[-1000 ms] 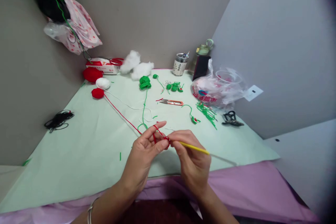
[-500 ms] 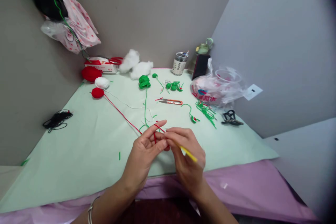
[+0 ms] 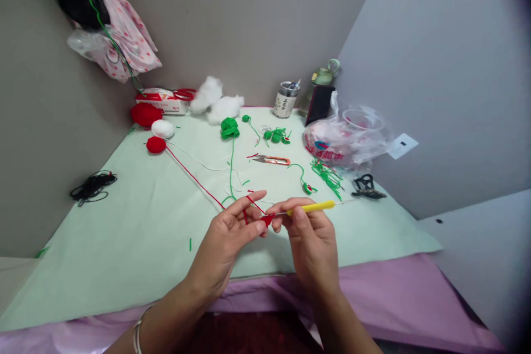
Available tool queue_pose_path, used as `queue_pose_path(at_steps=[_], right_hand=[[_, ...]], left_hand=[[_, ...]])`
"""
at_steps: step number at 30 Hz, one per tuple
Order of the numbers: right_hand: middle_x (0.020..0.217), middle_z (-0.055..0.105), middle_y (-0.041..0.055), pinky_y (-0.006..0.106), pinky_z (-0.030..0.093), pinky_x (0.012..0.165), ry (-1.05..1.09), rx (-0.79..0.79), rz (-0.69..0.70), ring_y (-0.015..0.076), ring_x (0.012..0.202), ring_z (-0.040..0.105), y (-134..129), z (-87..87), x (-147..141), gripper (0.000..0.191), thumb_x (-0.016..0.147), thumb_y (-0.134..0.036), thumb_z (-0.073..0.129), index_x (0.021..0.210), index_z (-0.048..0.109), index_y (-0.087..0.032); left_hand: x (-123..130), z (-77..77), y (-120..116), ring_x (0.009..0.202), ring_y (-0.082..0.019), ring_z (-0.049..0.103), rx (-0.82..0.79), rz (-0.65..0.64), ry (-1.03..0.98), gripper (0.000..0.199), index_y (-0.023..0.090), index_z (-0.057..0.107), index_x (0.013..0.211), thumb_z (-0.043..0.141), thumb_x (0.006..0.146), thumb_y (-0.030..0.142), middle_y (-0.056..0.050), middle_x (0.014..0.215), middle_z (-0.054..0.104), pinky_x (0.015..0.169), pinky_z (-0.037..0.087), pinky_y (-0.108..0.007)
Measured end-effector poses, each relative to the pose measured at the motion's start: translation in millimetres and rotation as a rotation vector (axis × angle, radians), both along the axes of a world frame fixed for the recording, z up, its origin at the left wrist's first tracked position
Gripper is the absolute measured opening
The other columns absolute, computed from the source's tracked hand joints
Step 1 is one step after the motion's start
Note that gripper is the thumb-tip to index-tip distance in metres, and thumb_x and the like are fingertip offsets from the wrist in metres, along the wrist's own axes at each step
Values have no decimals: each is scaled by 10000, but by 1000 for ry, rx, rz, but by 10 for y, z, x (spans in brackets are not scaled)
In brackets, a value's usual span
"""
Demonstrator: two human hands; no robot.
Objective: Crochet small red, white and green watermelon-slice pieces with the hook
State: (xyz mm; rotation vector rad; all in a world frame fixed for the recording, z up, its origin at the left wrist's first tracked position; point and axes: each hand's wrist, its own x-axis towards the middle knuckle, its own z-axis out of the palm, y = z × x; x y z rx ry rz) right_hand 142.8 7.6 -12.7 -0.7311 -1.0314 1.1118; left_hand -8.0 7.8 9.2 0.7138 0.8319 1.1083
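Observation:
My left hand (image 3: 232,238) pinches a small red crocheted piece (image 3: 266,219) between thumb and fingers, its index finger stretched out with red yarn (image 3: 194,180) running over it. That yarn leads back to a small red ball (image 3: 156,145) at the left rear. In my right hand (image 3: 311,232) is a crochet hook with a yellow handle (image 3: 317,207), held nearly level, its metal tip at the red piece. Orange-handled thread snips (image 3: 271,160) lie beyond my hands.
Green yarn (image 3: 229,128), white stuffing (image 3: 225,109), a pen tin (image 3: 286,99) and a plastic bag (image 3: 344,135) stand toward the back. Black cord (image 3: 93,187) lies left; a black clip (image 3: 367,187) and green yarn scraps (image 3: 327,177) lie right.
My right hand has shifted right and turned, bringing the yellow handle from a downward slant to nearly level. The red piece now shows between my hands. The view has moved slightly.

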Motion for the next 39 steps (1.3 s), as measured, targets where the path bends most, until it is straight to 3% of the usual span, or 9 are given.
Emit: queue_pose_path(at_steps=[8,13,16,18,21,26,29,33,39], right_hand=[[937,803,56,311,637,682,-307,100,-117,159,710,738,-95,92,81,219,1084,-274,533,1021,733,-212],[1017,806,74,334,652,785,-760,507,-267,198,905,772,-133,73,74,282,1035,-107,542,1203,727,-237],[1102,793,114,372,655,828,-987,688,-397,241,1021,763,-147,13,54,359,990,-75,608,1286,727,-242],[1111,779,102,374,650,813,-986,664,-446,238,1015,753,-156,-8,49,376,983,-77,625,1276,743,-280],[987,762,63,350,625,734,-697,476,-395,203,874,727,-153,6,51,302,1006,-97,589,1163,766,-285],[944,756,50,352,612,770,-417,291,-241,205,902,728,-83,50,23,222,1028,-151,597,1033,785,-267],[993,784,50,347,621,798,-433,302,-228,211,966,744,-63,48,-3,236,1016,-126,616,1063,790,-278],[992,775,46,316,626,746,-545,356,-272,191,913,736,-92,-10,-2,292,1007,-90,614,1137,778,-292],[1190,736,114,335,645,868,-931,613,-395,216,1067,732,-111,-170,35,471,964,-37,654,1369,713,-272]], left_hand=[[-42,2,10,804,-169,639,60,14,62,416,239,810,1215,869,804,252,0,835,666,859,515,-327],[-3,-25,-14,826,-152,650,105,58,110,471,271,771,1283,867,825,222,22,822,670,874,528,-290],[34,-18,-26,830,-136,642,15,78,4,511,250,764,1289,902,797,242,23,816,676,836,525,-242],[40,-8,-16,814,-129,632,-87,17,-118,512,208,775,1270,914,780,260,7,828,687,822,526,-229],[28,-3,12,774,-118,622,-179,-39,-215,466,170,800,1225,905,774,222,-12,853,699,825,539,-236],[62,-13,3,792,-135,623,-80,-8,-160,354,209,844,1112,901,762,203,-2,842,690,821,535,-258],[89,-18,-18,855,-160,633,-16,-19,-109,252,217,861,1030,888,779,220,-19,869,714,861,526,-283],[85,-15,-26,840,-147,642,-35,5,-73,316,218,854,1086,910,780,276,-7,832,722,878,510,-271],[102,-73,11,894,-125,661,-205,-27,-290,407,174,832,1157,914,768,261,-46,985,768,877,524,-232]])
